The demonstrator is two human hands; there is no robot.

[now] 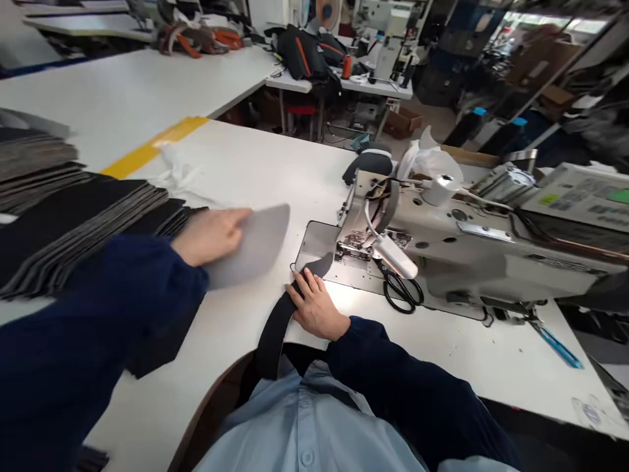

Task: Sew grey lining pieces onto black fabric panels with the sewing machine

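Where the right hand (317,308) rests, a dark strip (274,331) lies beneath.

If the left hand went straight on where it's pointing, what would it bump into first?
Probably the dark rounded thing by the sewing machine, once past the grey sheet the left hand overlaps and across the white table; blur and depth make that unsure.

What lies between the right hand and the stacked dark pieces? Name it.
The head view shows a grey sheet, the blurred left hand and some white tabletop between the right hand and the stacked dark pieces.
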